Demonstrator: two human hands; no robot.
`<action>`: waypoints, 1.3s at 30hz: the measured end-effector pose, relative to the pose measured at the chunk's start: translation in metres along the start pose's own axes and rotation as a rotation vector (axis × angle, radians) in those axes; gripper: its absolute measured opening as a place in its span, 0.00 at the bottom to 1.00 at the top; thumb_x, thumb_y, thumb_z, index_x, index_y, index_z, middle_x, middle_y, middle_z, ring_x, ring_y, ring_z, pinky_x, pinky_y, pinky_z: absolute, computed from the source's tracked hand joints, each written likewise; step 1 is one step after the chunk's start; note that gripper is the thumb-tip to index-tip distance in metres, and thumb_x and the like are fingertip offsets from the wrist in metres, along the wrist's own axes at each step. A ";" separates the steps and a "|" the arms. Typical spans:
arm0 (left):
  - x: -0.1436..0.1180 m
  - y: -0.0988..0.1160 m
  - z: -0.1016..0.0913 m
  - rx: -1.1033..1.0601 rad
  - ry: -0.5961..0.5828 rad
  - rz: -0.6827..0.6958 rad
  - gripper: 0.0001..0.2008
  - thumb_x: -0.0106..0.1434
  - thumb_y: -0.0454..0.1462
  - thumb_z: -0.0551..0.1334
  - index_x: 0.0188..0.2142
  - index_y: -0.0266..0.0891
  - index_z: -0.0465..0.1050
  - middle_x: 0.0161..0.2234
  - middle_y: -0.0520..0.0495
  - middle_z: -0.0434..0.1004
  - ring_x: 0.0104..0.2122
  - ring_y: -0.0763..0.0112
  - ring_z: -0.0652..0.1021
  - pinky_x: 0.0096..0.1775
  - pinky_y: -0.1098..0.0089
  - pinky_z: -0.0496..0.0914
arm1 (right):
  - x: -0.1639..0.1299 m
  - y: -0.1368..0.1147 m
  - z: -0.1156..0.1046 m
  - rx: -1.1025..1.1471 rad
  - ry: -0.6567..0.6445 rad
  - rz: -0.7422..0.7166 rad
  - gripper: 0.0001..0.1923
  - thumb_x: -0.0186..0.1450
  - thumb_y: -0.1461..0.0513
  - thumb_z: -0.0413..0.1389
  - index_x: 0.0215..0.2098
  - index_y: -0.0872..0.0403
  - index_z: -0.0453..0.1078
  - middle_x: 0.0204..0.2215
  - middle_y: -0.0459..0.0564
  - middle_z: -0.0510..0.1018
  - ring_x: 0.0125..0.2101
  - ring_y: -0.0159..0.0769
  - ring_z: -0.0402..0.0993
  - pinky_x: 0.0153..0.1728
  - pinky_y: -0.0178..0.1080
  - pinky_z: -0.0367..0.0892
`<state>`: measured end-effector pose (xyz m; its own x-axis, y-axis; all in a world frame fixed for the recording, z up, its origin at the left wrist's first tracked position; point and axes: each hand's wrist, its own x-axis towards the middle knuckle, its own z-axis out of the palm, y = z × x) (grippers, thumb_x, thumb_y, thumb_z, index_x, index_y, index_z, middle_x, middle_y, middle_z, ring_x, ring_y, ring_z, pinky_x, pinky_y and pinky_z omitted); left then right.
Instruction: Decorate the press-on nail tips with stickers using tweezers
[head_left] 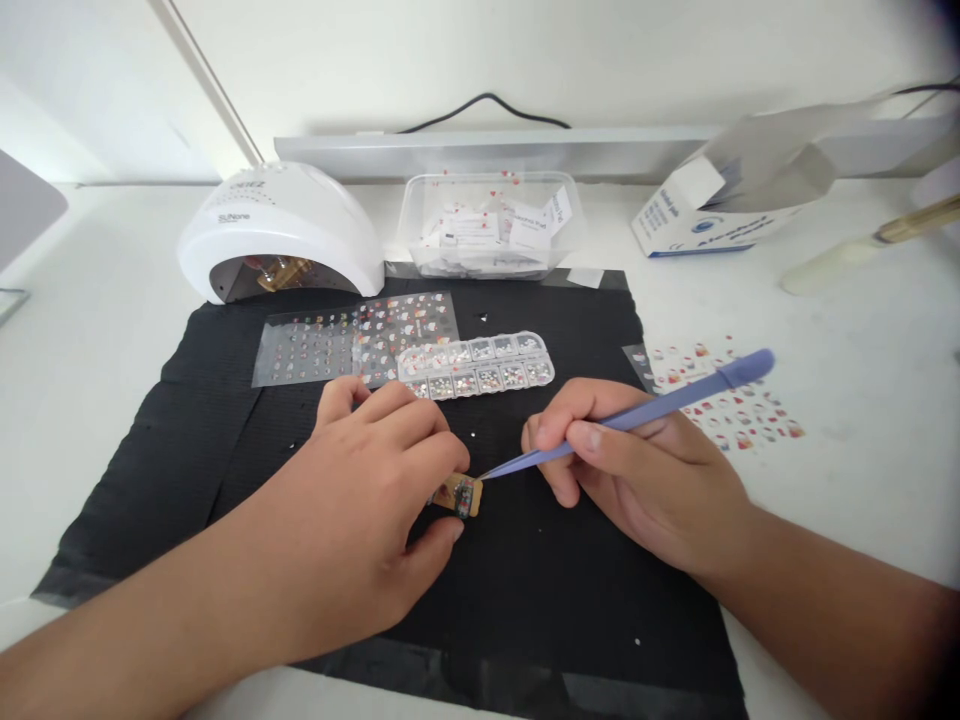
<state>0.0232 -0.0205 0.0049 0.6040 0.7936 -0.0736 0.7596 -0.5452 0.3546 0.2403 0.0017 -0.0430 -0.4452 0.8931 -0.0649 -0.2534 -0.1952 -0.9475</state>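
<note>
Lower centre of the frame: the left hand (pixel 375 480) is curled over a small decorated nail tip (pixel 459 495), pinching it between thumb and fingers just above a black mat (pixel 187 470). Only the tip's end shows beyond the fingertips; it carries small coloured pieces. The right hand (pixel 637 475), at centre right, grips lilac tweezers (pixel 637 415) in a pen hold, fingers closed around the shaft. The tweezers' point reaches the edge of the nail tip; the blunt end rises toward the upper right. Whether anything sits in the point cannot be told.

Tiny loose specks lie scattered on the mat around both hands.

Just beyond the left hand, a clear compartment box of rhinestones (pixel 480 365) lies flat, partly overlapping a transparent sticker sheet (pixel 337 340) that extends to the left. A second sticker sheet (pixel 735 405), with red and multicoloured shapes, lies on the white table (pixel 90 380) at right, behind the tweezers' end.

Upper left: a white domed nail lamp (pixel 285 225), its opening facing the viewer, stands at the mat's far edge. Upper centre: a clear plastic tub (pixel 491 225) holds small white packets. Upper right: an open white-and-blue carton (pixel 720 200) lies on its side, a pale cylindrical handle (pixel 862 250) near it. A black cable (pixel 487 105) runs along the far wall.
</note>
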 end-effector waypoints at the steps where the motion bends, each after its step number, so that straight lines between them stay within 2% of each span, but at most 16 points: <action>1: 0.000 0.000 0.000 0.000 -0.003 -0.001 0.02 0.61 0.35 0.60 0.33 0.41 0.72 0.36 0.50 0.74 0.39 0.61 0.71 0.45 0.52 0.56 | 0.000 0.000 0.000 -0.002 -0.001 0.000 0.07 0.64 0.59 0.58 0.30 0.52 0.74 0.15 0.42 0.70 0.19 0.32 0.65 0.24 0.39 0.59; 15: -0.001 0.000 -0.001 0.005 -0.021 -0.007 0.01 0.61 0.35 0.61 0.33 0.41 0.72 0.36 0.51 0.72 0.40 0.61 0.71 0.45 0.53 0.56 | -0.002 0.003 -0.001 0.031 -0.026 -0.020 0.07 0.66 0.62 0.56 0.31 0.53 0.75 0.16 0.41 0.71 0.20 0.30 0.65 0.26 0.37 0.59; 39: -0.001 -0.001 0.002 -0.004 0.015 0.011 0.01 0.61 0.35 0.61 0.33 0.41 0.71 0.35 0.51 0.71 0.39 0.61 0.70 0.46 0.53 0.55 | -0.003 0.002 0.001 0.026 -0.023 -0.029 0.07 0.66 0.63 0.56 0.31 0.53 0.75 0.17 0.42 0.71 0.20 0.29 0.65 0.25 0.35 0.60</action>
<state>0.0224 -0.0213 0.0032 0.6083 0.7917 -0.0559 0.7521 -0.5525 0.3592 0.2406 -0.0015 -0.0445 -0.4570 0.8890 -0.0304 -0.2885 -0.1805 -0.9403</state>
